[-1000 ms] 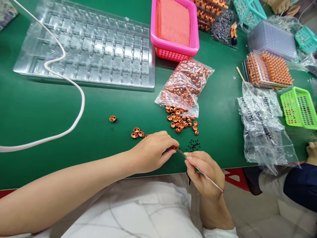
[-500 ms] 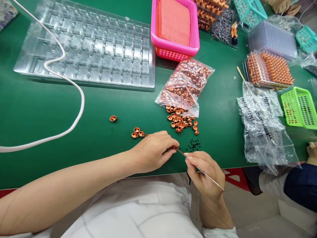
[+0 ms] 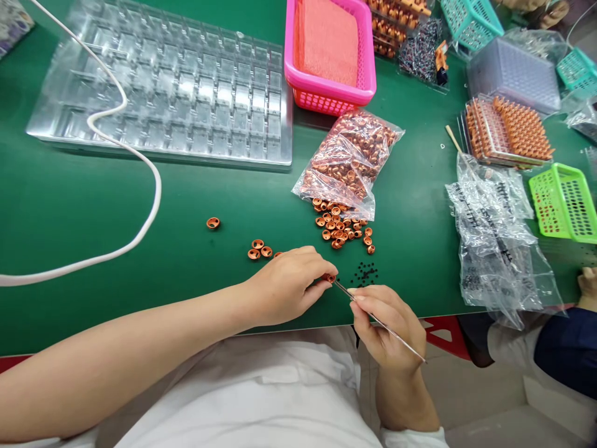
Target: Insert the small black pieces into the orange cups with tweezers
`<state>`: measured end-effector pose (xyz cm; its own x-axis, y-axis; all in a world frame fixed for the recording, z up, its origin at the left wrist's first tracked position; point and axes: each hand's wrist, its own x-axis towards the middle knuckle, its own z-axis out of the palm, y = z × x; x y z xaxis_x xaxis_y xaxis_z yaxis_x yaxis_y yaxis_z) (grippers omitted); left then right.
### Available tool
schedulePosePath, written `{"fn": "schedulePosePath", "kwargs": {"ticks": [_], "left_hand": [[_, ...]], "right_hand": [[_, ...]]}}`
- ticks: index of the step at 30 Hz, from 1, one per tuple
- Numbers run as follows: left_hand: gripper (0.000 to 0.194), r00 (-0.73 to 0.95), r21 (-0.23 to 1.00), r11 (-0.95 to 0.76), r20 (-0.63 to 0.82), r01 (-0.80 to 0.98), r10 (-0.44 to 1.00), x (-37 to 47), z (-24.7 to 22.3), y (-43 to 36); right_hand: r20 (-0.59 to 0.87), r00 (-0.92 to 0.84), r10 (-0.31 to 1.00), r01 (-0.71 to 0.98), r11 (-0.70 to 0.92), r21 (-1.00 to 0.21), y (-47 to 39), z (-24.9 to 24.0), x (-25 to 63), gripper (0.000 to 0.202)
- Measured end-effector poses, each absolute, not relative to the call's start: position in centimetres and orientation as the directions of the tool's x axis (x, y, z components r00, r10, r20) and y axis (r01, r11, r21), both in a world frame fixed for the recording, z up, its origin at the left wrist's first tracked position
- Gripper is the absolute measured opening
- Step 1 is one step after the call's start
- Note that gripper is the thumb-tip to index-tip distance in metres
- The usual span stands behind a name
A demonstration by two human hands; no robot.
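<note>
My left hand (image 3: 291, 283) pinches a small copper-coloured cup (image 3: 331, 278) between thumb and fingertips at the table's near edge. Closed around thin metal tweezers (image 3: 389, 330), my right hand (image 3: 389, 323) holds their tip against that cup. Small black pieces (image 3: 366, 272) lie scattered just beyond my right fingertips. Behind them sits a pile of copper cups (image 3: 338, 227), spilling from a clear bag (image 3: 352, 155) full of the same cups. A few more cups (image 3: 258, 244) rest left of my left hand, one partly hidden by it, and a single cup (image 3: 212, 223) lies farther left.
Clear plastic trays (image 3: 186, 87) fill the back left, with a white cable (image 3: 153, 180) across them. A pink basket (image 3: 291, 62) stands behind the bag. Right are plastic bags (image 3: 497, 249), a green basket (image 3: 564, 202), orange parts (image 3: 522, 130) and another person's hand (image 3: 588, 281).
My right hand and the tweezers have shifted very slightly right and down. The white cable has moved a little to the right. My left hand stays in place.
</note>
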<state>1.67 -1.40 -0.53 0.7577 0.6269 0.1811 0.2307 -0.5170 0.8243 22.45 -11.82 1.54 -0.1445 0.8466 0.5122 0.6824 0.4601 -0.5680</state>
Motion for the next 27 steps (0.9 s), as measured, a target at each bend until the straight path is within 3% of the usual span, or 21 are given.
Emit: {"fn": "schedulePosePath", "kwargs": {"ticks": [17, 27], "left_hand": [[0.011, 0.764, 0.821, -0.522, 0.178, 0.232, 0.621, 1.69, -0.36, -1.41], [0.01, 0.754, 0.804, -0.546, 0.205, 0.233, 0.624, 1.73, -0.57, -1.56]], "right_hand": [[0.509, -0.117, 0.853, 0.668, 0.447, -0.595, -12.12, 1.43, 22.38, 0.037], [0.496, -0.145, 0.856, 0.715, 0.438, -0.545, -11.92, 1.52, 22.39, 0.035]]}}
